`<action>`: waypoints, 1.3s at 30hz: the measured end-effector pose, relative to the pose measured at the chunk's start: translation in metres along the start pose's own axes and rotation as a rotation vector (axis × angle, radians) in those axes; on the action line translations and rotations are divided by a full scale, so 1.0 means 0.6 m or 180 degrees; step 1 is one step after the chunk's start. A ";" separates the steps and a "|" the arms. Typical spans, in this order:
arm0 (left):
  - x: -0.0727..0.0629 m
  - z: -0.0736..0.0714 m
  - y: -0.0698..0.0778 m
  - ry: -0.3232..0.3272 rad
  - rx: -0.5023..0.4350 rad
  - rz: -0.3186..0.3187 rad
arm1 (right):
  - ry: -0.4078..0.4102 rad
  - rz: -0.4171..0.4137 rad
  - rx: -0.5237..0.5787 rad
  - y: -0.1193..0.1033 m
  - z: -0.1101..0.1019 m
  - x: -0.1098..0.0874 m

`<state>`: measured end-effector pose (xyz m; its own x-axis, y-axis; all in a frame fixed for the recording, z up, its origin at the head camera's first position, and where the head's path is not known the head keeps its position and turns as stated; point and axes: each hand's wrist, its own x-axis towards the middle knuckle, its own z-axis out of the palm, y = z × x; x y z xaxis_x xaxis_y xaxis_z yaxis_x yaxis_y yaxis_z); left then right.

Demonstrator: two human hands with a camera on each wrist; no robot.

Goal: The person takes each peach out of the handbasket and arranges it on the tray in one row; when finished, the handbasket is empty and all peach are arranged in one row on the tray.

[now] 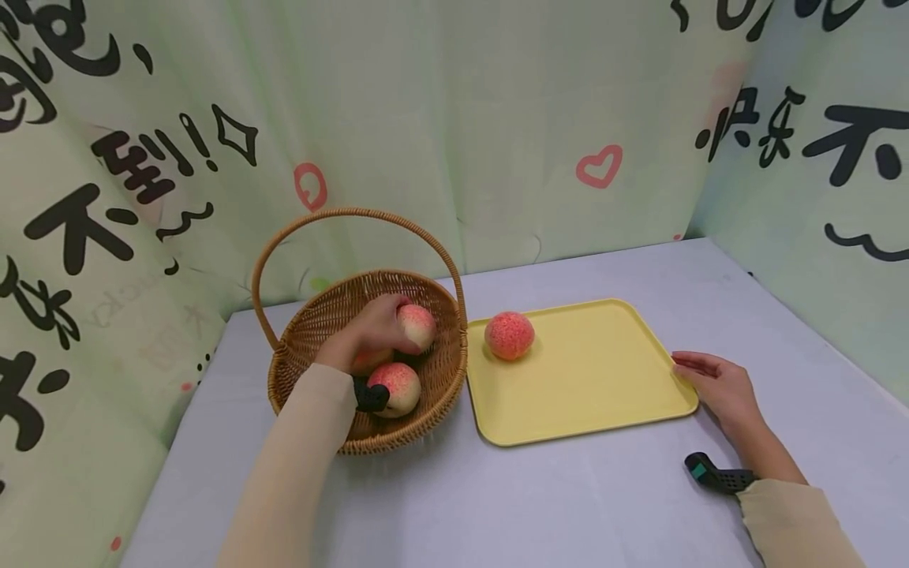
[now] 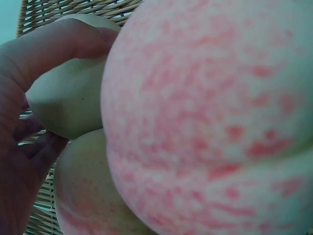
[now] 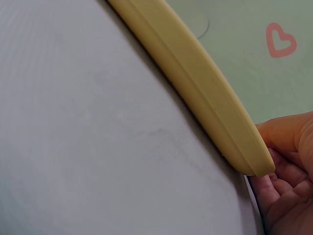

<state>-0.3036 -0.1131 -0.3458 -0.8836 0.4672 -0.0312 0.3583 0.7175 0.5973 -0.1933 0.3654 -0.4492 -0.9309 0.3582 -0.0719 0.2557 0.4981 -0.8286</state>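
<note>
Inside the brown wicker basket [image 1: 454, 379], my left hand [image 1: 372, 327] holds a pink and cream peach [image 1: 417, 325], with thumb and fingers curled around it. In the left wrist view that held peach [image 2: 73, 98] looks pale green. A second peach [image 1: 396, 388] sits below my wrist, and a third [image 1: 371, 361] is mostly hidden under the hand. One peach fills much of the left wrist view. My right hand [image 1: 720, 390] pinches the right edge of the yellow tray [image 1: 582, 379] near its corner. On the tray's left side rests a redder peach [image 1: 509, 335].
The basket's tall arched handle [image 1: 355, 211] stands up above my left hand. A pale tablecloth [image 1: 533, 505] covers the table. Light green curtains [image 1: 497, 118] with printed writing and hearts hang behind and at both sides.
</note>
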 end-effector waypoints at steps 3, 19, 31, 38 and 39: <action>0.001 -0.002 0.001 0.0061 0.0046 0.0087 | -0.0012 -0.0013 0.0016 -0.001 0.001 0.001; -0.012 -0.020 0.032 0.0144 0.0048 0.0465 | -0.0038 -0.0063 0.0009 -0.002 -0.002 -0.003; -0.045 -0.049 0.062 0.0183 -0.0158 0.0705 | -0.0055 -0.0046 0.0027 0.000 0.000 -0.002; -0.056 -0.062 0.082 0.0143 -0.0439 0.0951 | -0.0035 -0.0054 0.0025 0.000 -0.002 -0.003; -0.057 -0.063 0.085 0.0131 -0.0453 0.0971 | -0.0036 -0.0056 0.0022 0.000 -0.002 -0.003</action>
<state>-0.2663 -0.1120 -0.2842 -0.7545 0.6260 0.1969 0.5651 0.4671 0.6801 -0.1914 0.3661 -0.4485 -0.9380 0.3406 -0.0635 0.2376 0.4988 -0.8335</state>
